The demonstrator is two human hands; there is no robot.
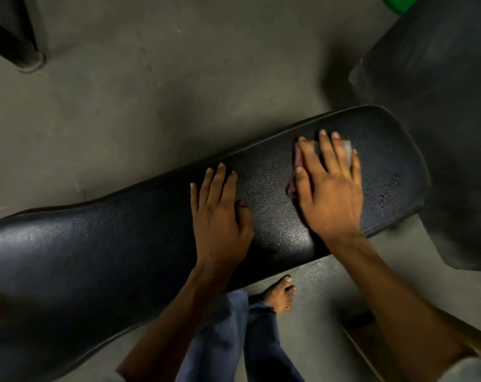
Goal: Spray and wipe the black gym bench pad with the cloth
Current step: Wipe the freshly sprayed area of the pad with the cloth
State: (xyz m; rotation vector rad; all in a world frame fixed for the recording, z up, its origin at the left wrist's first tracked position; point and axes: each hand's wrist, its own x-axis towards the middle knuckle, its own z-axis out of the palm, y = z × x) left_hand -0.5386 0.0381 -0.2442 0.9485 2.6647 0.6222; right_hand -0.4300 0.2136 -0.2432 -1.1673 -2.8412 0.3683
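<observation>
The black gym bench pad [140, 244] lies across the view from lower left to upper right over a grey floor [151, 92]; its left end is cut off by the frame edge, and whatever carries it is hidden underneath; the cloth [294, 161] sits near the pad's right end, almost wholly covered by the right hand [329, 188] — only a pinkish edge by the thumb and a grey corner past the fingers show, so its shape is hard to make out; that hand presses flat on it with fingers spread; the left hand [220, 213] rests flat on the bare pad just beside, fingers straight; two hands, one cloth, one pad; a patch of droplets [387, 191] glistens near the right edge; one bare foot [280, 296] and blue trouser legs [234, 340] show below; the dark blurred mass [440, 119] at upper right cannot be identified
</observation>
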